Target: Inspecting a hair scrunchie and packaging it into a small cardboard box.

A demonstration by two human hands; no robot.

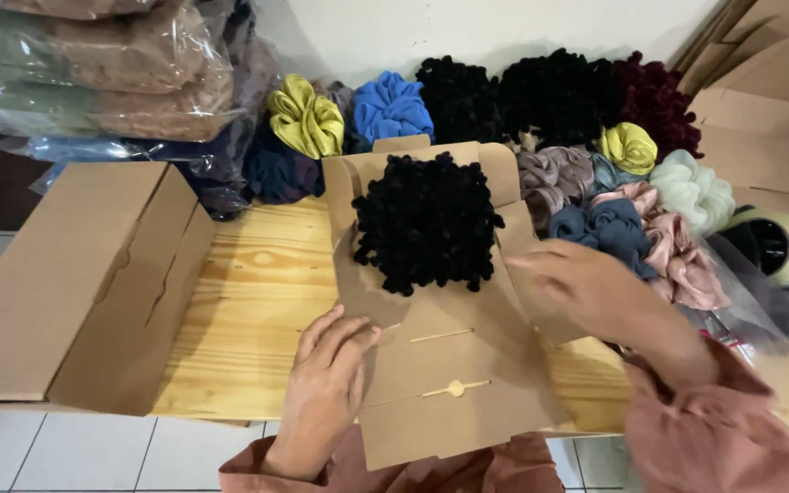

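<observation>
Cardboard mailer box lies unfolded on the wooden surface with the black fuzzy scrunchies already inside, flaps unclosed, left hand flat on the near panel, right hand relaxed, grasping nothing, beside the right flap.

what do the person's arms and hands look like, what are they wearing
Both hands are bare: no gloves, and no rings or watch that show. The left hand and the right hand each come out of a loose, long sleeve of dusty rose-brown cloth, which reaches to the wrist. The right hand is blurred.
</observation>
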